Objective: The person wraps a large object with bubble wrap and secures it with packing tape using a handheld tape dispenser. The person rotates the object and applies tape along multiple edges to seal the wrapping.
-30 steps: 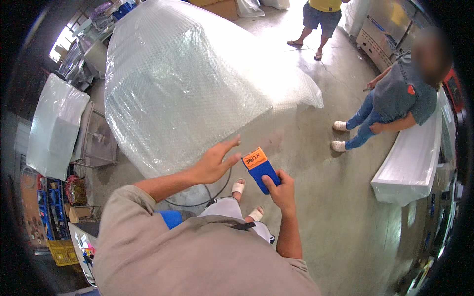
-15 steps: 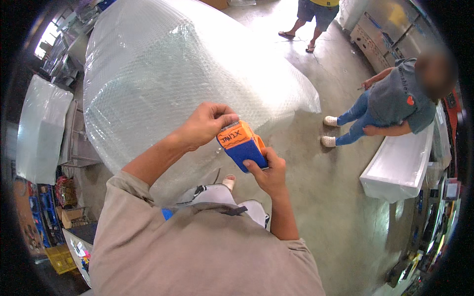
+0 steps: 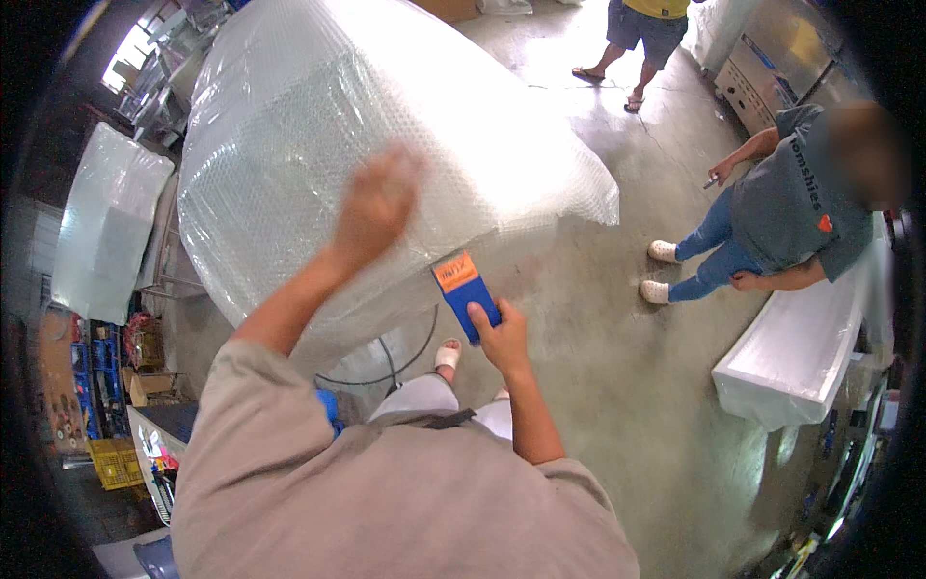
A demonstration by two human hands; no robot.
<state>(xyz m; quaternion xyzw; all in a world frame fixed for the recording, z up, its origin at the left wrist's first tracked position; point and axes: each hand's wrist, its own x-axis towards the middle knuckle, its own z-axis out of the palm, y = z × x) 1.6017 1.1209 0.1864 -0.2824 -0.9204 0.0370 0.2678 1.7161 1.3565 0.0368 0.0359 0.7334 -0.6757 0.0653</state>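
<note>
My right hand [image 3: 504, 338] grips an orange and blue tape dispenser [image 3: 467, 294], thumb lying on its blue side. The dispenser's orange end points up and away, toward the bubble-wrapped bundle. Farther forward and to the left, my left hand [image 3: 379, 201] is raised in front of the wrap, apart from the dispenser. Motion smears its fingers, so I cannot tell whether a strip of tape is in them. Large and pale, the bundle in bubble wrap [image 3: 280, 145] fills the area ahead, its loose edge reaching out to the right.
A person in a dark grey shirt [image 3: 786, 193] stands at the right, near a white wrapped trough-like piece [image 3: 786, 362]. Another person's legs [image 3: 641, 43] show at the back. On the left are a wrapped panel [image 3: 111, 227] and a yellow crate [image 3: 116, 463]. A dark cable [image 3: 420, 345] loops near my feet.
My left hand has moved from the dispenser's orange end up and forward, away from it. The right hand still holds the dispenser, now turned and slightly lower.
</note>
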